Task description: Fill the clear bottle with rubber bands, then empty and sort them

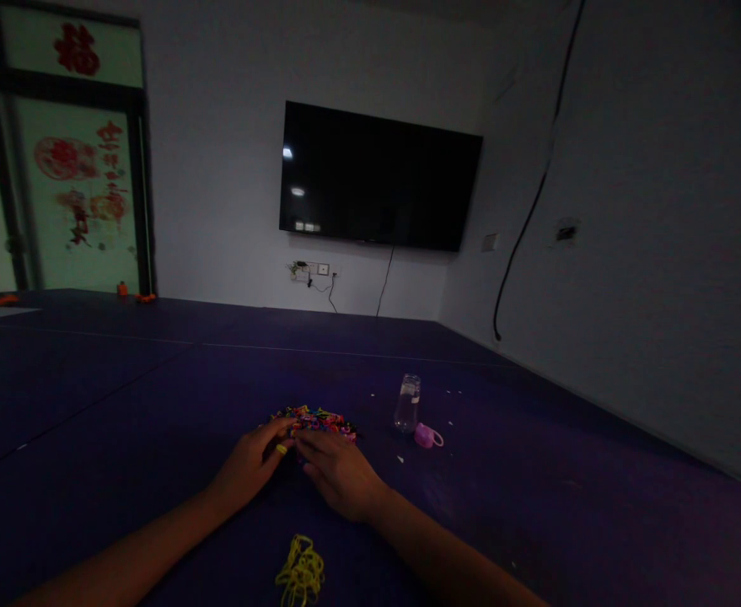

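A pile of small multicoloured bands [319,419] lies on the purple table [206,396], with both hands at its near side. My left hand [253,459] touches the pile's left part, and a yellow band [281,448] shows at its fingers. My right hand [340,472] lies over the pile's near edge, fingers stretched toward the left hand; nothing is seen held in it. Between my forearms, nearer to me, sits a loose heap of yellow bands [301,573]. Whether the left fingertips pinch the yellow band or it is looped round one is too dark to tell.
Right of the pile, a clear bottle [407,405] stands beside a pink cap with a loop [426,436]. White scraps [400,459] are scattered nearby. Orange objects [122,289] lie at the far left edge. A dark television [379,177] hangs on the wall.
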The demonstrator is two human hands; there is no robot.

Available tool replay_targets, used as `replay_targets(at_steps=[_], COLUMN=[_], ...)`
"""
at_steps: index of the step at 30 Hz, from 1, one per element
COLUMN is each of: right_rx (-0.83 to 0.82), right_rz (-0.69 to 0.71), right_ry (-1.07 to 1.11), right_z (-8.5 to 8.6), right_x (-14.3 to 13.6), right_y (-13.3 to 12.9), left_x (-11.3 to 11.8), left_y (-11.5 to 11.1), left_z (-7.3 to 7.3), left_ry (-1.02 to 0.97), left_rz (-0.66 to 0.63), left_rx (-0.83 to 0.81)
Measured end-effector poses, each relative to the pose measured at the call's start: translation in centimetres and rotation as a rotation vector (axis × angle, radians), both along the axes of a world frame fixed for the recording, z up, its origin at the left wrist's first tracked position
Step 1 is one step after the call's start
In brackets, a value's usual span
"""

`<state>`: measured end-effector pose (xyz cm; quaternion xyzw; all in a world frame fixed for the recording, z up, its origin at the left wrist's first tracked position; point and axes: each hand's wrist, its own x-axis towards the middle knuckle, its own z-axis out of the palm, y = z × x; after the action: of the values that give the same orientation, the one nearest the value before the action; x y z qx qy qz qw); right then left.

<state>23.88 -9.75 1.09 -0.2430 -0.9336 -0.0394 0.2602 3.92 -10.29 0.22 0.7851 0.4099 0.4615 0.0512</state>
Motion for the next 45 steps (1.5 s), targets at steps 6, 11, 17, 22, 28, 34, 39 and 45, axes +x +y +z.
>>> replay_targets(at_steps=[6,11,17,22,28,34,39,45], right_rx=[0.001,0.01,0.03,0.04,0.027,0.052,0.105,0.161], right_rz=[0.022,0.05,0.05,0.036,0.023,0.015,0.08,0.149], right_ry=[-0.002,0.016,0.005,-0.008,-0.031,-0.09,-0.12,-0.155], right_z=[-0.1,-0.1,0.1,0.0,0.3,0.4,0.4,0.3], right_x=[0.1,0.1,0.2,0.1,0.0,-0.1,-0.5,-1.2], right_y=[0.0,0.0,-0.3,-0.1,-0.4,-0.7,-1.4,-2.3], left_x=[-0.3,-0.1,0.2,0.2,0.4,0.5,0.3,0.4], left_y=[0.3,0.1,-0.4,-0.4,-0.7,-0.8,-0.5,-0.4], left_z=[-0.3,0.0,0.5,0.3,0.5,0.6,0.5,0.1], left_ry=[0.015,0.007,0.002,0.007,0.01,0.0,-0.031,-0.011], left_rz=[-0.007,0.008,0.024,0.05,0.078,0.058,0.066,0.042], left_rx=[0.084,0.086,0.047,0.03,0.014,-0.011,-0.024,-0.035])
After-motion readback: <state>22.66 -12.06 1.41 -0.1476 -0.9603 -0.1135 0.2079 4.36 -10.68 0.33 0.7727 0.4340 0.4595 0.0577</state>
